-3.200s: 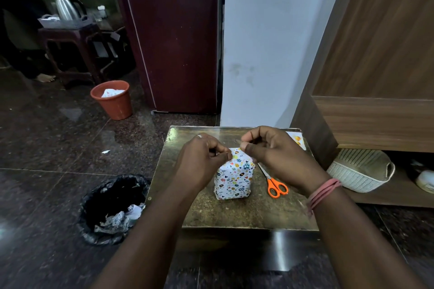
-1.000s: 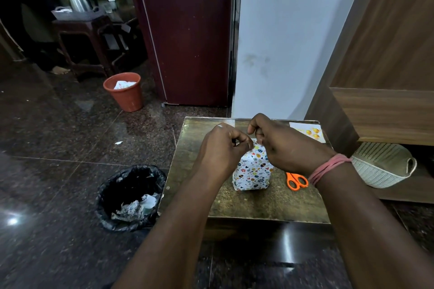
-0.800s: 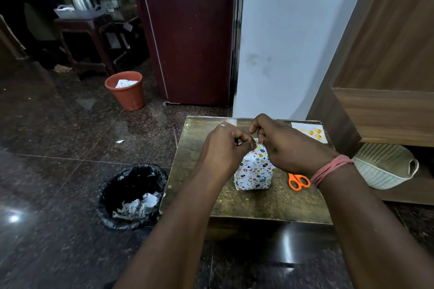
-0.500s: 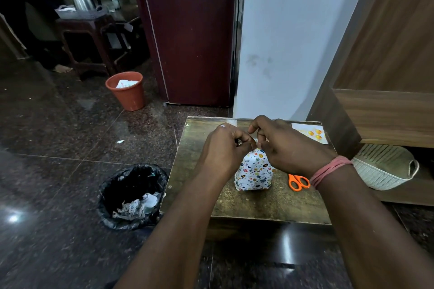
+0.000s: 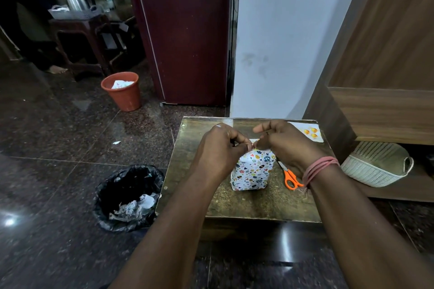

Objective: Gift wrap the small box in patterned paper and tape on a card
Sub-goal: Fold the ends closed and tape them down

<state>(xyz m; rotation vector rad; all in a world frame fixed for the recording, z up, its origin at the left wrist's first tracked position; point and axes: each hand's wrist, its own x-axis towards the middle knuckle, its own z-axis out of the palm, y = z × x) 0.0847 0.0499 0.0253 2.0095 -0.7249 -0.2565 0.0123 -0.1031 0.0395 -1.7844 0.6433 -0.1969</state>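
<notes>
A small box wrapped in white paper with coloured dots and hearts (image 5: 252, 171) stands upright in the middle of a low brown table (image 5: 270, 204). My left hand (image 5: 219, 148) and my right hand (image 5: 286, 143) meet just above the box's top, fingertips pinching something small and pale there; it may be tape or the paper's edge, I cannot tell which. A white card with orange pictures (image 5: 308, 134) lies at the table's far right corner. Orange-handled scissors (image 5: 290, 177) lie right of the box, partly under my right wrist.
A black-lined bin with crumpled scraps (image 5: 128, 197) sits on the floor left of the table. An orange bucket (image 5: 122, 90) stands farther back by a maroon door. A white woven basket (image 5: 375, 163) rests on a low shelf to the right.
My right index finger has lifted and straightened away from the pinch. Both hands stay over the box's top, and the box has not moved.
</notes>
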